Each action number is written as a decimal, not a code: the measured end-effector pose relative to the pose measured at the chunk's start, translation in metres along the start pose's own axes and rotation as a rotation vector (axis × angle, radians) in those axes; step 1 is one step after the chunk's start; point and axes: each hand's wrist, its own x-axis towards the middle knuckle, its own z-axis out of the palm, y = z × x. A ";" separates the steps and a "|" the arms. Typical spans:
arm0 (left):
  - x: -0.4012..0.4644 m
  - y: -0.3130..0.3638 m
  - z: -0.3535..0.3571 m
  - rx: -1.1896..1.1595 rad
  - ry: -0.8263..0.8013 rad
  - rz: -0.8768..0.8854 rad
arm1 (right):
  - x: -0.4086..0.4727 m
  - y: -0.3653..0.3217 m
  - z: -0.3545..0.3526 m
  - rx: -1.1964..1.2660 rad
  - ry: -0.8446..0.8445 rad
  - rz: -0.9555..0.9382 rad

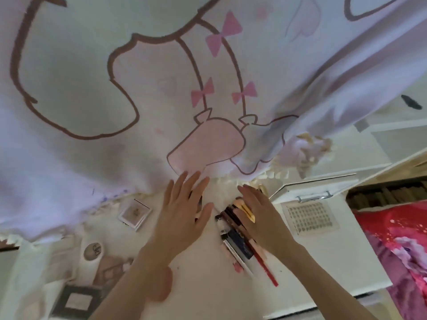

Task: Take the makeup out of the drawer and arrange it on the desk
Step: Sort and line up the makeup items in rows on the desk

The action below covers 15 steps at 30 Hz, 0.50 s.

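Note:
My left hand [184, 211] lies flat with straight fingers over the white desk [203, 287], covering small dark makeup items beneath it. My right hand [261, 215] rests with straight fingers on a bundle of makeup pencils and sticks [240, 241], among them a long red pencil [265, 266] and a yellow-tipped piece [248, 212]. A square compact [134, 213] lies to the left. A round silver compact [93, 251] and a dark-framed palette [77, 301] sit at the lower left. A pink puff [161, 282] lies by my left forearm.
A large white cloth with pink bows and brown outlines [161, 88] hangs over the back of the desk. An open white drawer with a metal handle [314, 197] stands at the right. Red and pink patterned bedding [397, 245] fills the far right.

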 end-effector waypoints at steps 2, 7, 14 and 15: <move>0.012 0.013 0.005 0.001 0.014 -0.032 | 0.008 0.013 -0.009 -0.004 -0.029 -0.044; 0.028 0.033 0.017 0.024 0.066 -0.041 | 0.018 0.030 -0.015 -0.015 -0.055 -0.118; 0.025 0.058 0.071 0.037 0.127 0.099 | -0.001 0.080 0.004 -0.011 -0.045 -0.187; 0.023 0.061 0.082 0.026 0.128 0.118 | -0.007 0.092 0.006 -0.025 -0.022 -0.190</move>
